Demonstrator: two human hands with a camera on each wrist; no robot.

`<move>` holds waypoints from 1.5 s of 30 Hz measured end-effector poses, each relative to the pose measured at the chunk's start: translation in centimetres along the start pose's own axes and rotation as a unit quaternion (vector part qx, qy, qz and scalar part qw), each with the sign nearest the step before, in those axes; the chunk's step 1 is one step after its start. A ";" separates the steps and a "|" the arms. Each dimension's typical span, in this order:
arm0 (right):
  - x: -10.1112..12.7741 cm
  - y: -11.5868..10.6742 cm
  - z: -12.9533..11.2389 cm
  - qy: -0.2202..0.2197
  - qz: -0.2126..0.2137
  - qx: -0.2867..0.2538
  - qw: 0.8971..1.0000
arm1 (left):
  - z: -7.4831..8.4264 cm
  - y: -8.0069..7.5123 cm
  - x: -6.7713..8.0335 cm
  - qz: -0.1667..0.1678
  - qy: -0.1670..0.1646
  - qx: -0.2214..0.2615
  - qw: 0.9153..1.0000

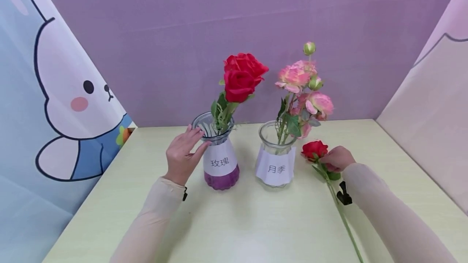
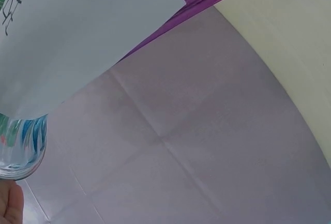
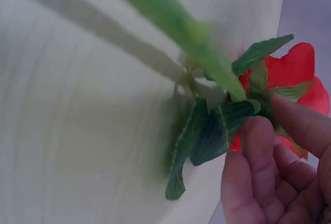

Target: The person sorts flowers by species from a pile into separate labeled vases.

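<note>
A single red rose (image 1: 314,150) with a long green stem lies at the right of the table. My right hand (image 1: 337,158) pinches it just below the bloom; in the right wrist view the thumb and fingers (image 3: 258,141) close in at the flower's base beside its dark leaves (image 3: 222,131). My left hand (image 1: 186,153) rests at the rim of a glass vase (image 1: 221,180) with purple in its lower part, fingers extended. This vase bears a white paper label and holds red roses (image 1: 241,78). Only a bit of the hand shows in the left wrist view.
Right of the purple vase stands a clear glass vase (image 1: 268,182), also labelled on white paper, with pink flowers (image 1: 296,76) and green buds. A purple backdrop (image 1: 175,52) closes off the table's (image 1: 237,230) far edge. A cartoon-printed cloth (image 1: 73,113) hangs at left.
</note>
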State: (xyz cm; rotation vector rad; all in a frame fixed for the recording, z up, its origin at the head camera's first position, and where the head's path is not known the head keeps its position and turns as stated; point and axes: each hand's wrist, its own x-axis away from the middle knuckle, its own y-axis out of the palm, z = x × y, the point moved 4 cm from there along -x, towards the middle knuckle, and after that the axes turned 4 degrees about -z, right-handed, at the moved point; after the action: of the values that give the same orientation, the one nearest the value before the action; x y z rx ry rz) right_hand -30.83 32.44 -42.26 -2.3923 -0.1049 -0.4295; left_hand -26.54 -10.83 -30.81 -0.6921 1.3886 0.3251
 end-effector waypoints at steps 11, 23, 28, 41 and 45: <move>-0.4 1.3 1.0 0.009 -0.003 0.016 1.000 | 0.0 0.1 -0.3 -0.016 0.008 0.003 1.000; -0.6 0.9 1.4 0.011 0.003 -0.050 0.999 | 0.3 0.5 -0.4 -0.010 -0.003 0.013 1.000; 0.4 -0.4 1.9 0.014 -0.004 -0.097 0.995 | 0.7 0.8 -0.4 -0.007 -0.013 0.007 1.000; 2.1 -3.3 1.5 0.010 -0.063 -0.250 0.966 | 1.2 0.9 -0.3 0.006 -0.017 -0.024 1.000; 2.9 -3.8 0.7 -0.010 -0.082 -0.316 0.945 | 1.1 0.5 0.2 0.010 -0.025 -0.027 0.999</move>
State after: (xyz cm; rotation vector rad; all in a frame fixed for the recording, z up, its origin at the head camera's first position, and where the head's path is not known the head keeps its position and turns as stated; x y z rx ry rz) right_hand -28.62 35.63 -39.40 -3.0342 -0.1996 -0.5841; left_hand -25.96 -9.84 -31.05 -0.7101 1.3435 0.3933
